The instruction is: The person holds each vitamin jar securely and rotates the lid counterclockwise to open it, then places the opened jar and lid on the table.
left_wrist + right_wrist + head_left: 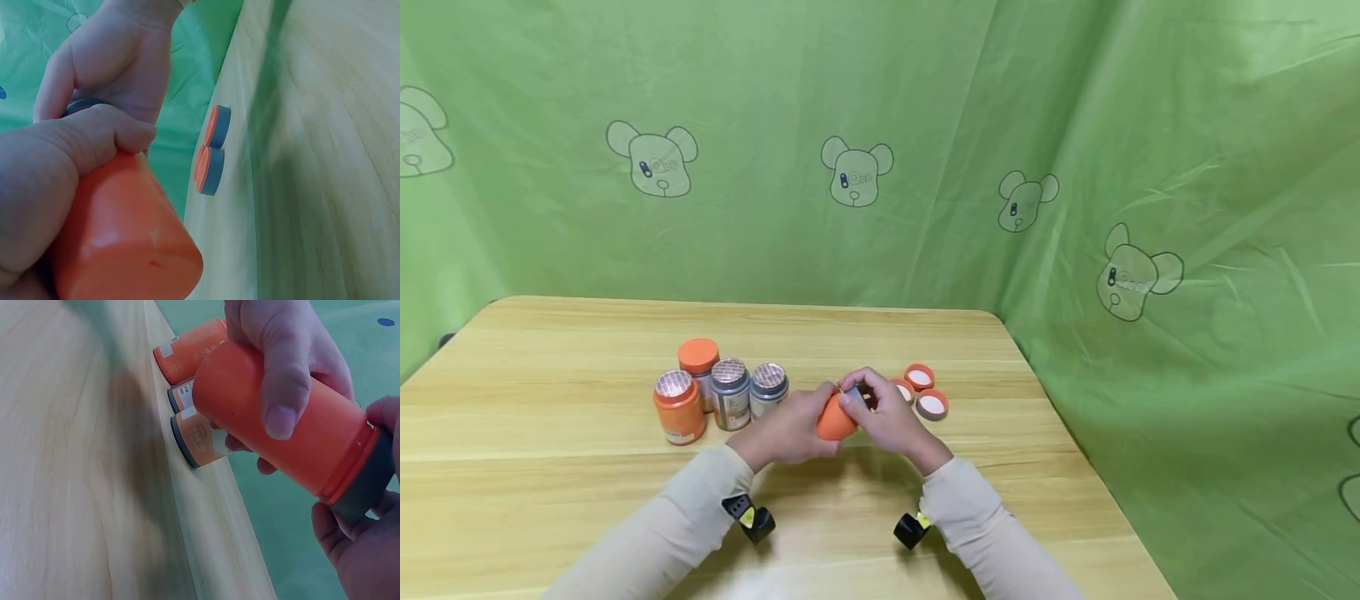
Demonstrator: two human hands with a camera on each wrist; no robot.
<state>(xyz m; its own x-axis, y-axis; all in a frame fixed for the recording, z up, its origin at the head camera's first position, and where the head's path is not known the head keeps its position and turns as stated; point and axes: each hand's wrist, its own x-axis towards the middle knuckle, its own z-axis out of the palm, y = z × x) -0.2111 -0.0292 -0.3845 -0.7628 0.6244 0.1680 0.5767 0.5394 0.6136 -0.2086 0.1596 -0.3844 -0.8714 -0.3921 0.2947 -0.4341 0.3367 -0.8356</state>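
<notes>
My left hand (793, 429) grips the body of an orange jar (835, 421), which is tilted above the table. In the right wrist view the left thumb lies along the side of the orange jar (250, 403). My right hand (891, 421) holds the dark grey lid (362, 478) at the jar's far end, with fingers and thumb around its rim. The lid still sits on the jar's neck, with a narrow orange ring showing beside it. In the left wrist view the jar's base (137, 275) faces the camera, and the right hand (112, 69) mostly hides the lid.
Left of the hands stand an orange jar (680, 412) and two grey jars (731, 404), (768, 392), all foil-topped. Behind them is a jar with an orange lid (698, 354). To the right lie upturned loose lids: orange (919, 377), grey-rimmed (932, 405), and one partly hidden.
</notes>
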